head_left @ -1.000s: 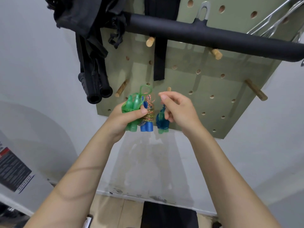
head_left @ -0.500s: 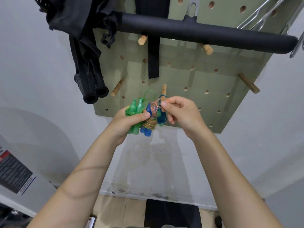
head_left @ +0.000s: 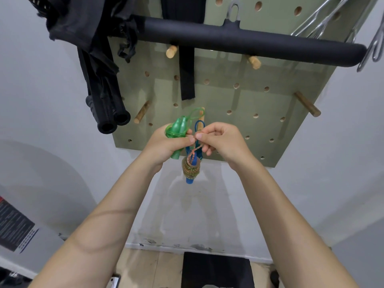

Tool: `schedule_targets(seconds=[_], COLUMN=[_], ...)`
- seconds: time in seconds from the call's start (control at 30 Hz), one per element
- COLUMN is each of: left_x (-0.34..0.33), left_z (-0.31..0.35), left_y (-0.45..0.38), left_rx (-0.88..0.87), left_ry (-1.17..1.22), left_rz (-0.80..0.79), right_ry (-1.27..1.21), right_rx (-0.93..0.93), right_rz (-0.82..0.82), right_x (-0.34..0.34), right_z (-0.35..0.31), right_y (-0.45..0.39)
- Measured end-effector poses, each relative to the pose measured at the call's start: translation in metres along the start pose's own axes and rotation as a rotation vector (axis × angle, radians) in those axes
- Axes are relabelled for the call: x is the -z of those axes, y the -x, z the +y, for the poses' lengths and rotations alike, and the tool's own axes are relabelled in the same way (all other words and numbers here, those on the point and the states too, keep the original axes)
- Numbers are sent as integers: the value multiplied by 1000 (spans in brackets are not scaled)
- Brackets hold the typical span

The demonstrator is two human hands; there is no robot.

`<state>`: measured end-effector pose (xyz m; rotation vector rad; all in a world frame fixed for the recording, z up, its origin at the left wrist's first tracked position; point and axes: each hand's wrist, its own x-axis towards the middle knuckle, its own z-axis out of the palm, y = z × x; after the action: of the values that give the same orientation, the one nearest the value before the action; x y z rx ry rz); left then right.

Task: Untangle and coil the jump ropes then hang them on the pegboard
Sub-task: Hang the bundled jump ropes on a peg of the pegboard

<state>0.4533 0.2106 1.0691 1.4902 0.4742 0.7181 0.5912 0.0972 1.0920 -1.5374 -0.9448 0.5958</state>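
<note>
Blue-handled rope [head_left: 190,166] now dangles lower below both hands [head_left: 220,142].

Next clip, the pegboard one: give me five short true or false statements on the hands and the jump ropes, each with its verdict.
1. The left hand grips the green jump rope. True.
2. The right hand is open and idle. False: it pinches the multicoloured cord.
3. The blue handles have cord coiled round them. True.
4. The black bar lies on the floor. False: it hangs across the pegboard.
5. The wooden peg at right holds a rope. False: it is bare.
</note>
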Motion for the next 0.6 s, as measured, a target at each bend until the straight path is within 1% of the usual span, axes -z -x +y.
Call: schedule_targets(seconds=[0.1,0.23,0.4,0.6], left_x=[-4,-7,-13,-13], left_z=[0,-1,-5,-10], left_y=[-7,-17,-29,-47], left_rx=[-7,-31,-13,8], left_ry=[-2,12,65,119], left_rz=[14,94,151,158], right_ry=[-11,-62,-133,-244], right_rx=[-9,-7,-21,-59], right_rz=[10,48,91,141], right_x=[3,7,6,3], right_z=[1,2,6,8], right_y=[-4,-11,-20,-35])
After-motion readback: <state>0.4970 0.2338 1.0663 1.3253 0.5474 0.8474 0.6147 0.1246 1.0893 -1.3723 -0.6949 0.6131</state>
